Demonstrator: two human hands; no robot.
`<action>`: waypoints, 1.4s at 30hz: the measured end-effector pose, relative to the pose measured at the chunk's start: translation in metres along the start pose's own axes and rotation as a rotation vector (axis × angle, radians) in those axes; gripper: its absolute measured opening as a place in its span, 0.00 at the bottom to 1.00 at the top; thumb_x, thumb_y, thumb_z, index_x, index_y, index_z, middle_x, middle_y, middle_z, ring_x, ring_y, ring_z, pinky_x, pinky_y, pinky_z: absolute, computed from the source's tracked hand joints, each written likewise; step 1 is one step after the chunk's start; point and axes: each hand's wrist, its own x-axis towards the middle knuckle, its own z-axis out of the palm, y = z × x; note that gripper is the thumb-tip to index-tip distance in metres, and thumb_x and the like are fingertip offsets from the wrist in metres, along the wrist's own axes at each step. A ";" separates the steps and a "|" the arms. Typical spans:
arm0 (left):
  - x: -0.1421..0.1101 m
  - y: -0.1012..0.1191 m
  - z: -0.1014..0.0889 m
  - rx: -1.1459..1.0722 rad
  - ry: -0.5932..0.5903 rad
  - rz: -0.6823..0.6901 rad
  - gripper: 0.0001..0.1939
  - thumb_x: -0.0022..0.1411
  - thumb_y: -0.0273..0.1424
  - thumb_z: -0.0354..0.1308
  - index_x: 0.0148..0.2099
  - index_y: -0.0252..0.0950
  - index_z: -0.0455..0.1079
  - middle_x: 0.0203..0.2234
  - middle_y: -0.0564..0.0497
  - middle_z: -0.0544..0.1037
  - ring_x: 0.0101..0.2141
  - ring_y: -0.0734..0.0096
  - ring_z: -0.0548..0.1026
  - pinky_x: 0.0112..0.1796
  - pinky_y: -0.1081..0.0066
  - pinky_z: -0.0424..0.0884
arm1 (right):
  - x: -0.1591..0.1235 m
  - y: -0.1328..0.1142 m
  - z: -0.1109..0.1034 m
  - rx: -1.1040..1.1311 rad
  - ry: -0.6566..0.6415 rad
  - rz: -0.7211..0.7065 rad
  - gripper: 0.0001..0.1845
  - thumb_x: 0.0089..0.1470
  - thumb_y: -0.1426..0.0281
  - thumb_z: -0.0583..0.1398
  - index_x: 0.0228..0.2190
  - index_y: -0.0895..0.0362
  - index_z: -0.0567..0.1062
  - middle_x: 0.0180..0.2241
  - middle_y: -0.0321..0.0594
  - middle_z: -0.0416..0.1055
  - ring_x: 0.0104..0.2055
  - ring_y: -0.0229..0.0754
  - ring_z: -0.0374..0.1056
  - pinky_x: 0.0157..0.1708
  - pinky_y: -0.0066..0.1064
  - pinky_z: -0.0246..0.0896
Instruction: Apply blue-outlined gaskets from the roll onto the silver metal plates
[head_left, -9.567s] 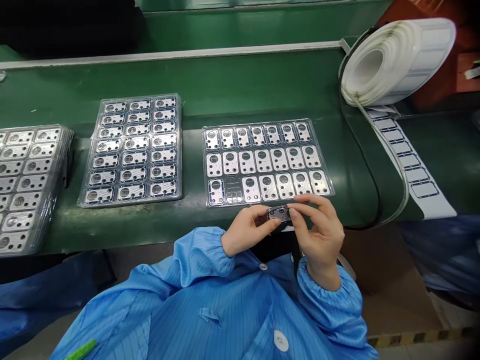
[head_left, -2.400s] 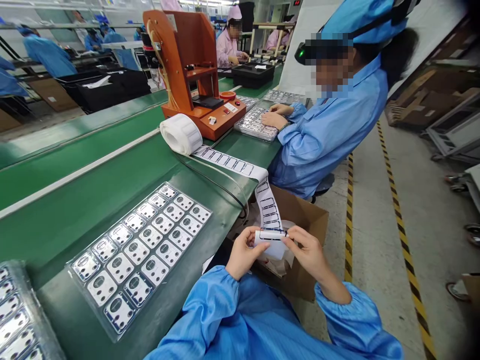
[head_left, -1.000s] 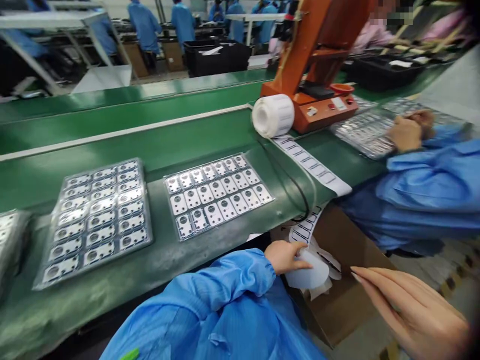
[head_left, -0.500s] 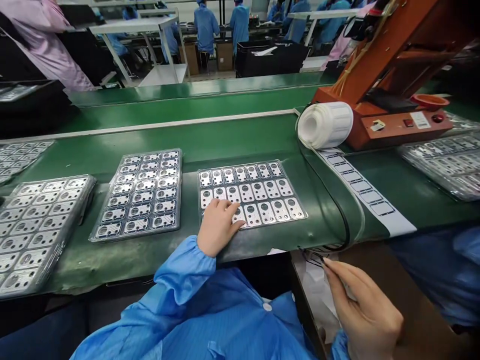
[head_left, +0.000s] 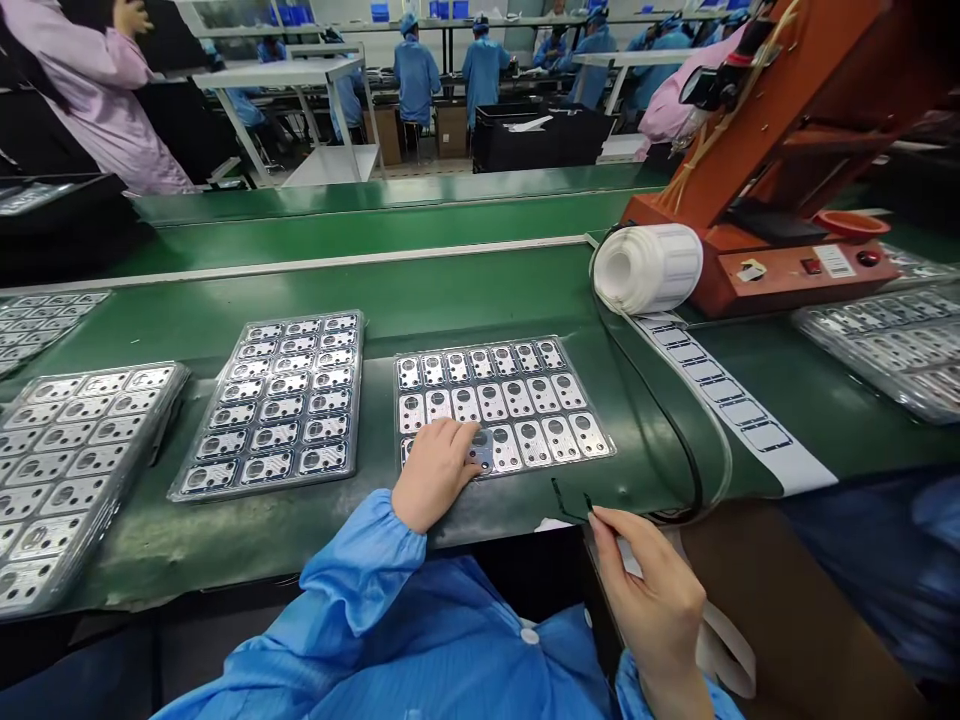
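My left hand [head_left: 436, 472] rests on the near left part of a clear plastic tray [head_left: 611, 448] that holds rows of silver metal plates [head_left: 530, 440]. Its fingers lie over the plates with the thumb apart, and they hide some of the front row. A plate beside the thumb looks darker than its neighbours. Between thumb and forefinger, my right hand [head_left: 651, 590] pinches a thin black frame-shaped strip [head_left: 557, 496] by one end. The strip hangs just off the tray's near right corner, over the bench edge.
More filled trays [head_left: 274, 410] and a tray stack [head_left: 82, 470] lie to the left. At right stand a label roll [head_left: 649, 268], its unrolled strip of black frames [head_left: 724, 395], a black cable [head_left: 667, 420] and an orange machine [head_left: 802, 270]. Below the bench edge is a cardboard box [head_left: 795, 600].
My right hand has moved left and slightly up with the black strip, away from the box and nearer the tray. My left hand stays on the tray.
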 end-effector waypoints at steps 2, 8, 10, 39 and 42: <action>-0.005 0.005 0.004 -0.191 0.058 0.036 0.14 0.68 0.29 0.53 0.55 0.36 0.67 0.40 0.46 0.78 0.41 0.62 0.75 0.44 0.62 0.72 | -0.003 -0.001 0.002 0.043 0.012 0.115 0.09 0.55 0.77 0.64 0.39 0.55 0.78 0.34 0.39 0.79 0.35 0.40 0.76 0.39 0.31 0.74; -0.018 0.041 0.020 -0.993 -0.014 -0.207 0.22 0.68 0.35 0.55 0.61 0.36 0.62 0.28 0.52 0.76 0.27 0.76 0.72 0.29 0.76 0.67 | -0.003 -0.011 0.011 0.423 0.023 0.776 0.12 0.51 0.61 0.68 0.34 0.56 0.80 0.26 0.38 0.77 0.26 0.39 0.72 0.28 0.31 0.71; -0.018 0.050 0.026 -1.210 -0.130 -0.318 0.27 0.65 0.39 0.57 0.62 0.33 0.59 0.24 0.55 0.73 0.24 0.75 0.72 0.24 0.78 0.64 | -0.001 -0.014 0.015 0.569 0.044 0.888 0.14 0.49 0.59 0.69 0.33 0.56 0.79 0.25 0.36 0.76 0.25 0.37 0.70 0.28 0.30 0.70; -0.014 0.054 0.039 -1.465 -0.258 -0.429 0.20 0.66 0.38 0.54 0.57 0.33 0.65 0.30 0.49 0.76 0.26 0.74 0.73 0.24 0.76 0.68 | -0.003 -0.035 0.028 0.169 -0.187 0.574 0.06 0.57 0.66 0.63 0.32 0.56 0.79 0.30 0.38 0.77 0.31 0.39 0.72 0.33 0.31 0.70; -0.014 0.054 0.037 -1.471 -0.265 -0.424 0.19 0.67 0.36 0.52 0.57 0.33 0.65 0.32 0.48 0.77 0.26 0.74 0.73 0.24 0.77 0.68 | -0.002 -0.036 0.028 0.145 -0.169 0.548 0.05 0.57 0.67 0.63 0.33 0.56 0.79 0.30 0.38 0.78 0.30 0.39 0.72 0.32 0.30 0.70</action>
